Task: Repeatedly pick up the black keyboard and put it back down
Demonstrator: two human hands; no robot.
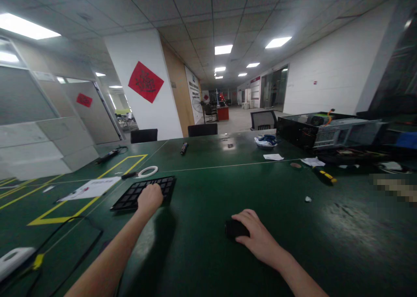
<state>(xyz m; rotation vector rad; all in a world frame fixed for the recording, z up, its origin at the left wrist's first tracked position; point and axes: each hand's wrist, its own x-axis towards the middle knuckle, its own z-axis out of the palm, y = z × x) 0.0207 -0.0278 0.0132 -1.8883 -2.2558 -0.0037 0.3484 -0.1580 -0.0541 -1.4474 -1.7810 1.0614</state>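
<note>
My left hand rests on the near right corner of a black keyboard lying on the green table; its fingers curl down onto the keys. To the right, my right hand lies over a small black mouse, fingers wrapped round its top and side. Both forearms reach in from the bottom edge.
A white tape ring, a black pen and a printed sheet lie left of the keyboard inside yellow floor-tape lines. An open computer case, a yellow-black tool, paper scraps and a bowl sit at the right. Black cables run at the near left.
</note>
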